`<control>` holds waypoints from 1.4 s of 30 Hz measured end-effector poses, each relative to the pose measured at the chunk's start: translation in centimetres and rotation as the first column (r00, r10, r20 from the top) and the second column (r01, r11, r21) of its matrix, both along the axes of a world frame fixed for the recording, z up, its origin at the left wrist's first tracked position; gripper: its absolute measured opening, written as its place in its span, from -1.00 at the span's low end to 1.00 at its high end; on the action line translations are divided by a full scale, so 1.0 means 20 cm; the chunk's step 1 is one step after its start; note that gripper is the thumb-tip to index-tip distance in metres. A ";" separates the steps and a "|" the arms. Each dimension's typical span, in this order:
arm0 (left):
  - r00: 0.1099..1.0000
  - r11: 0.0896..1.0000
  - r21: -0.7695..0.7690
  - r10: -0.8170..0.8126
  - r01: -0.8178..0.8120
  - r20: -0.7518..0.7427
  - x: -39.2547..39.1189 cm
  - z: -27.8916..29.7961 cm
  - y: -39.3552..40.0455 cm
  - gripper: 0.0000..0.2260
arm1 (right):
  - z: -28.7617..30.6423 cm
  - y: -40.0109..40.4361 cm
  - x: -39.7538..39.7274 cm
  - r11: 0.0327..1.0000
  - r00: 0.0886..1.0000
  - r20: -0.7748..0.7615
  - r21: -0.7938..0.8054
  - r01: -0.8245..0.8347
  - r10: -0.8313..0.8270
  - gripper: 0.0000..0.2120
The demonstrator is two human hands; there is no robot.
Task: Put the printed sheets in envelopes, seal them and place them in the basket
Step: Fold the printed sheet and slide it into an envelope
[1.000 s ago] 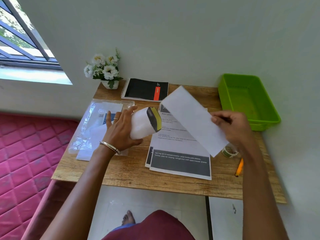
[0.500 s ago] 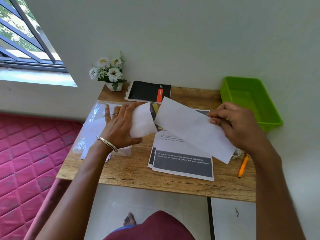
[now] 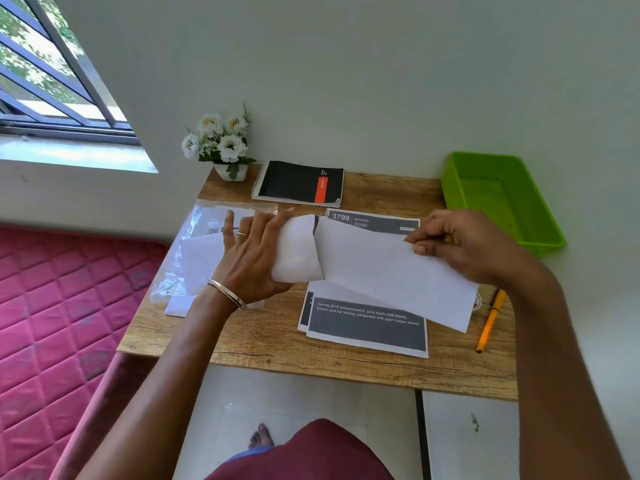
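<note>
Our left hand [image 3: 254, 252], frame centre-left, curls round a folded printed sheet [image 3: 298, 251]; our right hand [image 3: 453, 244], centre-right, pinches the envelope [image 3: 391, 271] at its far end. Sheet tip sits at the envelope's mouth: insertion step, we judge. Next calls for sliding it in squarely. More sheets [image 3: 367, 327] lie beneath; green basket [image 3: 540, 233] upper right.
</note>
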State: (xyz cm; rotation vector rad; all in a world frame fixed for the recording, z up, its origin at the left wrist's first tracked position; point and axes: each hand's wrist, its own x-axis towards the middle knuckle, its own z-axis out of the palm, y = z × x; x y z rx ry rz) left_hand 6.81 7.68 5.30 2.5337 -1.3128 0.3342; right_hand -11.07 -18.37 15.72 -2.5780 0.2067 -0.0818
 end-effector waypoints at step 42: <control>0.977 0.989 -0.137 0.029 -0.059 -0.211 -0.20 0.02 -0.22 -0.13 | -0.32 0.49 0.14 0.864 0.868 0.214 0.356 0.357 -0.447 -0.50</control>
